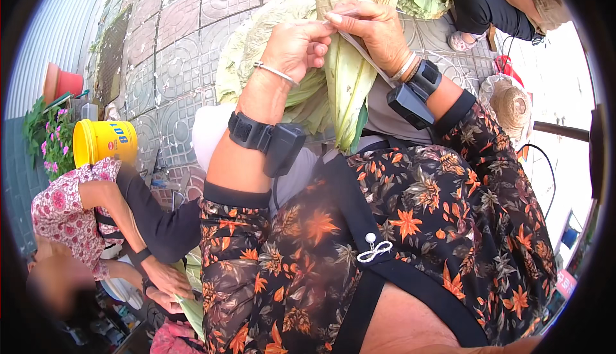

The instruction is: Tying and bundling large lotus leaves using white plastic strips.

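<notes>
Both my hands meet over a large yellow-green leaf [353, 82], perhaps tobacco, which hangs down towards my lap. My right hand [378, 29] grips its upper part together with a thin pale strip, thumb pressed on top. Thumb and forefinger of my left hand [301, 48] pinch at the same spot, against the right thumb; the exact bit between them is too small to make out. The other left fingers are curled. Behind and beneath the hands lies a heap of broad wilted leaves [257, 48], reaching up to the picture's top edge.
At left a person [115, 195] bends over long green leaves [195, 301]. Another person's knee [481, 10] is at upper right. A yellow bucket [103, 142] stands near a flowering plant [55, 137] and an orange pot [65, 83]. A straw hat [510, 104] lies right, on patterned paving [178, 60].
</notes>
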A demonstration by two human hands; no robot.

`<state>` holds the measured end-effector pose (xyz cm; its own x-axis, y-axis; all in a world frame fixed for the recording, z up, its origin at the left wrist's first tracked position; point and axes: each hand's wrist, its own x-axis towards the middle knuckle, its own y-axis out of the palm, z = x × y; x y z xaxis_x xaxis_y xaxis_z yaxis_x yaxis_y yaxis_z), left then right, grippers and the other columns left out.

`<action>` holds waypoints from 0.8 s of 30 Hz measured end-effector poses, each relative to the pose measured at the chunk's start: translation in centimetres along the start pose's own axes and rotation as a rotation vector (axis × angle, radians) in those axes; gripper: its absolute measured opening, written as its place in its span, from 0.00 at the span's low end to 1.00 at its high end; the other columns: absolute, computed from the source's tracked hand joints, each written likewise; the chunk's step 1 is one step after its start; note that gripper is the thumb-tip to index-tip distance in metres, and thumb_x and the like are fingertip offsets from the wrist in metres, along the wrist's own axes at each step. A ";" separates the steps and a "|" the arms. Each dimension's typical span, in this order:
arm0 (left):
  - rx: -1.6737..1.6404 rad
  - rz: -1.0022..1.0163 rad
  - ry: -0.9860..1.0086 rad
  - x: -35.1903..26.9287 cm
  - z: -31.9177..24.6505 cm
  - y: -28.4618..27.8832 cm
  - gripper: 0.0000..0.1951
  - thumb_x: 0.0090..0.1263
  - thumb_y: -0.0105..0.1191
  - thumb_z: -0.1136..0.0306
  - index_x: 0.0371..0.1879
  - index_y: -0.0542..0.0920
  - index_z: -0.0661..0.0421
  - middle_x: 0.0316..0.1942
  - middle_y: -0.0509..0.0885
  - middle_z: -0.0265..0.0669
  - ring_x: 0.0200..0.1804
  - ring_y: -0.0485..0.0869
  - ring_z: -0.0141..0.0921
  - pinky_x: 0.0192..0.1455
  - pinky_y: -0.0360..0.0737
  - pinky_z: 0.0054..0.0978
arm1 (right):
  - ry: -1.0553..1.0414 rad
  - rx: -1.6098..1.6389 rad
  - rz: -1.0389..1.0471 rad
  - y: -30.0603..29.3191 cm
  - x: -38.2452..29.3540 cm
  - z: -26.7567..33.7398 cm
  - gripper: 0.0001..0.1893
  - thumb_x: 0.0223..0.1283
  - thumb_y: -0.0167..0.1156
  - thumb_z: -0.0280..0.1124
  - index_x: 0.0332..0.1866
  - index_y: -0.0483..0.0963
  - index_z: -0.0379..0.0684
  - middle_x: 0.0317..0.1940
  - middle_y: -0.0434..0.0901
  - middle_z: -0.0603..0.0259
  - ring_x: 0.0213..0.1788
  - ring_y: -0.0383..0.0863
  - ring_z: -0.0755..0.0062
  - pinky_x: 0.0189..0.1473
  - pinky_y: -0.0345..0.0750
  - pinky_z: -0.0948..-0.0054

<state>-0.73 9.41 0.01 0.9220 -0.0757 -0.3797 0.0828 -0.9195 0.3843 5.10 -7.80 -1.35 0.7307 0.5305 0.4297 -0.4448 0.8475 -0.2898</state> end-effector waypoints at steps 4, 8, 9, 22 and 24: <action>-0.344 0.042 -0.134 -0.2 -0.6 0.1 0.07 0.66 0.57 0.69 0.34 0.80 0.60 0.24 0.80 0.32 0.20 0.74 0.21 0.23 0.73 0.20 | 0.103 0.103 -0.006 -0.3 0.2 -0.3 0.06 0.59 0.65 0.26 0.38 0.83 0.34 0.37 0.83 0.64 0.42 0.80 0.78 0.49 0.75 0.79; -0.476 0.175 -0.124 0.6 0.7 -0.8 0.07 0.67 0.55 0.69 0.34 0.80 0.60 0.23 0.78 0.31 0.17 0.69 0.21 0.21 0.71 0.22 | 0.242 0.285 -0.035 -0.3 0.1 0.4 0.06 0.60 0.65 0.26 0.37 0.82 0.35 0.37 0.83 0.65 0.42 0.80 0.80 0.49 0.75 0.80; -0.473 0.117 -0.094 0.5 1.1 -0.2 0.05 0.69 0.54 0.70 0.35 0.79 0.59 0.24 0.78 0.32 0.16 0.67 0.20 0.21 0.67 0.20 | 0.297 0.291 -0.050 -0.4 0.0 0.4 0.05 0.60 0.65 0.26 0.37 0.82 0.35 0.36 0.83 0.65 0.42 0.80 0.80 0.48 0.75 0.81; -0.513 0.164 0.118 -0.6 1.0 1.9 0.07 0.63 0.52 0.76 0.39 0.77 0.57 0.26 0.79 0.34 0.19 0.70 0.23 0.26 0.73 0.26 | -0.084 -0.136 -0.173 -1.4 -1.4 2.5 0.05 0.52 0.69 0.25 0.31 0.79 0.38 0.36 0.80 0.61 0.36 0.77 0.73 0.38 0.74 0.76; -0.471 0.142 0.097 -0.8 0.6 2.3 0.06 0.63 0.53 0.76 0.38 0.77 0.58 0.23 0.77 0.32 0.18 0.70 0.22 0.24 0.77 0.28 | -0.092 -0.162 -0.166 -1.6 -1.7 2.8 0.05 0.52 0.70 0.25 0.31 0.79 0.38 0.36 0.80 0.61 0.36 0.77 0.73 0.38 0.74 0.76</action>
<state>-1.55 7.14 0.67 0.9656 -0.1305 -0.2248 0.0952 -0.6270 0.7732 3.10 -10.06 0.77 0.7336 0.3898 0.5566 -0.2280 0.9128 -0.3388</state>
